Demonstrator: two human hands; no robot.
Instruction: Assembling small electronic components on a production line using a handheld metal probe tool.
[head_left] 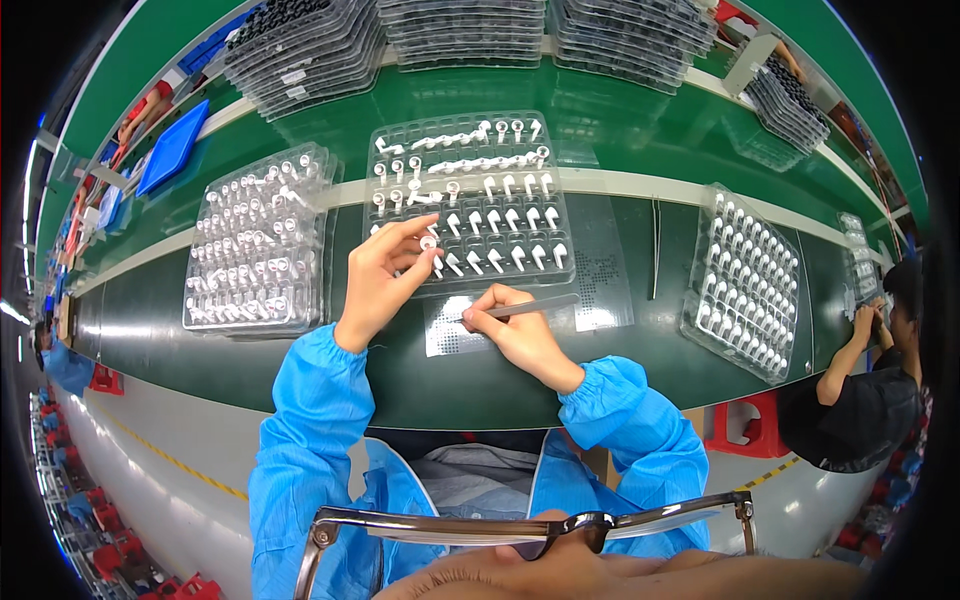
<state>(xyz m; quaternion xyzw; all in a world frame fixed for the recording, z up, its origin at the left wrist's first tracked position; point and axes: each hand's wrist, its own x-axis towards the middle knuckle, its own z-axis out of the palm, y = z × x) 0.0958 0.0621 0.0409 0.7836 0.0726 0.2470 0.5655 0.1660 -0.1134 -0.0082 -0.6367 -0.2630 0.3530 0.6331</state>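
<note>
My left hand (385, 270) pinches a small white earbud housing (429, 242) between thumb and fingertips, over the near edge of a clear plastic tray (568, 262). White earbud housings (514, 220) fill that tray's pockets, some upright, others lying in rows. My right hand (520, 335) grips grey metal tweezers (545, 305) like a pen. Their tip, hidden by my fingers, is close to a translucent sheet (436, 315) dotted with small dark pieces. A second dotted sheet (603, 300) lies to the right of it.
A stack of clear trays (320, 250) with white housings stands left; another filled tray (790, 345) sits right. Thin metal rods (655, 250) lie between. Tall tray stacks (465, 35) line the back shelf. A co-worker (850, 400) sits at the far right, near a red stool (745, 425).
</note>
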